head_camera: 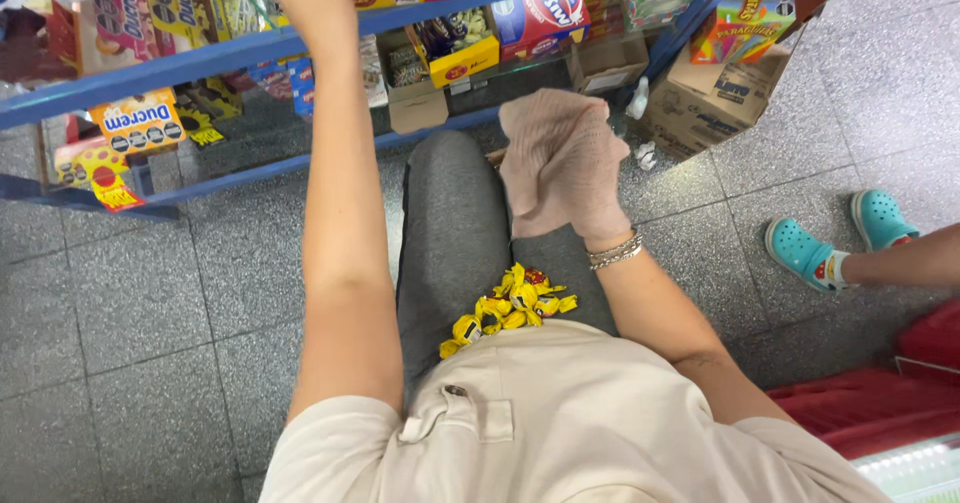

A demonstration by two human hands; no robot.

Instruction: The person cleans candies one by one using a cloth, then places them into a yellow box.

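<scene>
Fingers [560, 123] bunch a cloth [545, 198] near the shelf edge [300, 43].

Beige short-sleeved shirt [560, 413] with buttoned chest pocket; grey trousers [450, 233]; silver beaded bracelets [615, 252] on right wrist.

This is a shop, a small grocery or sweet shop by the look of it. Blue metal shelving [250, 55] runs across the top of the view, packed with brightly coloured boxes of biscuits and sweets [135, 123]. Cardboard stock cartons [705, 98] stand on the speckled grey tiled floor [140, 303] beside the rack. At the lower right corner shows the lit edge of a red display cabinet [905, 403].
</scene>
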